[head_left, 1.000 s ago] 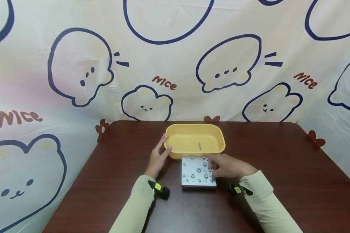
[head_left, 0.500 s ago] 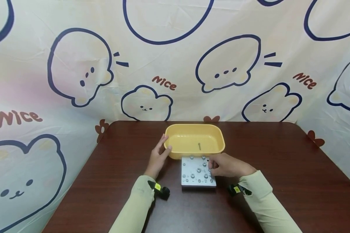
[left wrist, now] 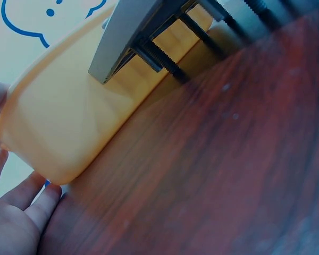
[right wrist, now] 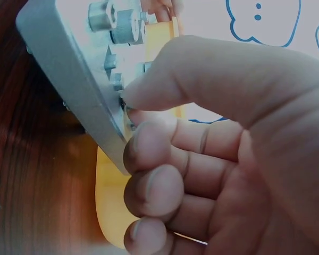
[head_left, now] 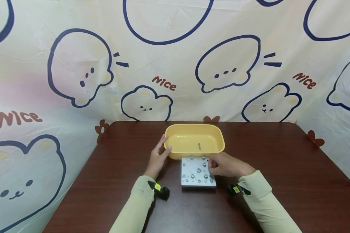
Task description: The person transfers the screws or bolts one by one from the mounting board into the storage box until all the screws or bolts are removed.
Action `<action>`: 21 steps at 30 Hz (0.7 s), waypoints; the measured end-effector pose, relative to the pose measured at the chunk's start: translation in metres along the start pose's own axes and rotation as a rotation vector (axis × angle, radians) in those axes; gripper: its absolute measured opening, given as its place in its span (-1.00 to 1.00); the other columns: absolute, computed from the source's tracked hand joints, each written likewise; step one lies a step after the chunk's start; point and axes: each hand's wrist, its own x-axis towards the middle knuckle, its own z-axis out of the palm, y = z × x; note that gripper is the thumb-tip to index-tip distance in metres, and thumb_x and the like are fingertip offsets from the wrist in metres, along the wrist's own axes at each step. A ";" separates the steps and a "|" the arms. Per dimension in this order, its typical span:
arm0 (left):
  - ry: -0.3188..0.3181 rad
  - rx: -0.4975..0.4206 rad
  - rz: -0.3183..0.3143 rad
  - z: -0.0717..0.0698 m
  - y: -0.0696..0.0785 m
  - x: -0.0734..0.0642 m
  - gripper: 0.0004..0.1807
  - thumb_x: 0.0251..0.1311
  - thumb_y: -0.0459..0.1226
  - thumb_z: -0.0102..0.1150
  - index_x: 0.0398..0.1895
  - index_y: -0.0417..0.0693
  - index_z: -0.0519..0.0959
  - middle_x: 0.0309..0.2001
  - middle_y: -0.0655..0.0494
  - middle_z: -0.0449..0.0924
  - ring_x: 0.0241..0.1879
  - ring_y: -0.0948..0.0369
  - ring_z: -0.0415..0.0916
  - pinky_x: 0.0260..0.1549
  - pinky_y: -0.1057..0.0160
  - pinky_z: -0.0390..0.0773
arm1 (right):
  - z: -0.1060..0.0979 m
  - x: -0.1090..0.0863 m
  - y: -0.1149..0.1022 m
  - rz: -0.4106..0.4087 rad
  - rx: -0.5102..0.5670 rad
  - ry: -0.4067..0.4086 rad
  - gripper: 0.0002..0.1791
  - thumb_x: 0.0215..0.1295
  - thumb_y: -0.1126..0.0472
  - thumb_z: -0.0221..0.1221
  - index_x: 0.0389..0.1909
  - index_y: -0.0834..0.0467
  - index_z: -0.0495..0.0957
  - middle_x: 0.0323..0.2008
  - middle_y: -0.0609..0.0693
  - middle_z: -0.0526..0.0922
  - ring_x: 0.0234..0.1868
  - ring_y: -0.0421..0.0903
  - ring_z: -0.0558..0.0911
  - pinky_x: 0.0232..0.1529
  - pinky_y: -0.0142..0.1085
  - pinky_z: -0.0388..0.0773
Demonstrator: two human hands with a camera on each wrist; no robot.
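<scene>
My left hand (head_left: 157,157) rests against the left end of a yellow plastic basin (head_left: 175,152), its fingers extended along the wall and the thumb near the front corner. In front of the basin is a silver metal plate (head_left: 188,170) with several socket-head screws (head_left: 199,170) in its top. Threaded shanks (left wrist: 165,61) stick out below the plate in the left wrist view. My right hand (head_left: 226,164) pinches a small screw at the plate's right edge between thumb and forefinger; the fingertips mostly hide it. Its other fingers (right wrist: 162,191) are curled.
One loose screw (head_left: 199,146) lies inside the basin. The dark brown wooden table (head_left: 128,139) meets a cartoon-printed cloth (head_left: 180,106) at the back and sides. A wrist camera is strapped at each cuff.
The right hand stays at the plate's right edge, with only slight shifts of its fingertips. The left hand, basin and plate keep their places.
</scene>
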 end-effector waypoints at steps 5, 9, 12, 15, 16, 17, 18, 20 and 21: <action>0.000 0.004 0.004 0.000 0.000 0.000 -0.31 0.28 0.03 0.15 0.45 0.11 0.25 0.51 0.32 -0.02 0.48 0.25 -0.13 0.39 0.09 0.07 | -0.001 0.000 0.001 -0.010 -0.010 0.008 -0.84 0.17 0.38 0.23 -0.32 0.12 0.46 -0.47 -0.06 0.50 -0.46 -0.17 0.54 -0.50 -0.36 0.52; 0.001 0.009 0.001 0.000 0.000 0.000 -0.32 0.29 0.02 0.14 0.45 0.12 0.24 0.50 0.34 -0.02 0.49 0.24 -0.14 0.39 0.08 0.06 | -0.002 0.000 0.001 -0.009 -0.005 0.020 -0.84 0.18 0.35 0.23 -0.27 0.10 0.48 -0.49 -0.08 0.52 -0.47 -0.18 0.55 -0.50 -0.35 0.54; 0.002 0.006 0.000 0.000 -0.001 0.001 -0.32 0.29 0.01 0.14 0.45 0.12 0.25 0.50 0.36 -0.02 0.49 0.23 -0.15 0.39 0.07 0.06 | -0.003 0.000 0.001 -0.005 0.000 0.025 -0.86 0.19 0.33 0.22 -0.27 0.10 0.50 -0.50 -0.09 0.52 -0.48 -0.19 0.56 -0.50 -0.35 0.54; 0.003 0.001 0.008 0.001 -0.001 0.001 -0.33 0.30 -0.01 0.14 0.45 0.11 0.25 0.50 0.34 -0.01 0.49 0.22 -0.15 0.39 0.07 0.06 | -0.004 -0.001 0.000 0.003 -0.001 0.035 -0.91 0.20 0.32 0.21 -0.33 0.08 0.52 -0.51 -0.10 0.53 -0.47 -0.19 0.56 -0.48 -0.34 0.55; 0.003 -0.001 0.010 0.001 -0.001 0.001 -0.34 0.30 -0.01 0.13 0.45 0.11 0.25 0.50 0.34 -0.01 0.49 0.23 -0.15 0.39 0.07 0.06 | -0.004 -0.001 0.000 0.010 -0.005 0.039 -0.92 0.20 0.31 0.21 -0.35 0.07 0.53 -0.52 -0.11 0.53 -0.48 -0.20 0.56 -0.48 -0.34 0.55; 0.004 -0.003 0.010 0.001 -0.001 0.000 -0.34 0.30 -0.02 0.14 0.45 0.11 0.25 0.50 0.34 -0.01 0.49 0.22 -0.15 0.39 0.07 0.06 | -0.004 -0.001 0.000 0.016 -0.009 0.046 -0.92 0.21 0.29 0.21 -0.36 0.05 0.53 -0.52 -0.12 0.53 -0.48 -0.20 0.55 -0.48 -0.35 0.55; 0.004 -0.002 0.010 0.001 0.000 0.000 -0.34 0.30 -0.02 0.14 0.45 0.10 0.25 0.50 0.34 -0.01 0.49 0.23 -0.15 0.39 0.07 0.06 | -0.004 -0.002 -0.001 0.021 -0.014 0.053 -0.93 0.21 0.28 0.21 -0.39 0.04 0.53 -0.53 -0.13 0.53 -0.47 -0.21 0.55 -0.48 -0.35 0.55; 0.005 -0.001 0.011 0.001 -0.001 0.001 -0.33 0.30 -0.02 0.14 0.44 0.10 0.25 0.50 0.33 -0.01 0.49 0.23 -0.15 0.39 0.08 0.06 | -0.004 -0.002 -0.001 0.029 -0.026 0.066 -0.92 0.22 0.26 0.21 -0.41 0.02 0.53 -0.53 -0.14 0.53 -0.47 -0.21 0.55 -0.48 -0.35 0.56; 0.006 0.002 0.010 0.001 -0.001 0.001 -0.33 0.30 -0.01 0.14 0.44 0.10 0.25 0.50 0.33 -0.01 0.49 0.23 -0.14 0.39 0.08 0.07 | -0.004 -0.002 -0.001 0.031 -0.030 0.072 -0.92 0.21 0.25 0.21 -0.41 0.00 0.53 -0.53 -0.15 0.54 -0.47 -0.21 0.55 -0.48 -0.35 0.56</action>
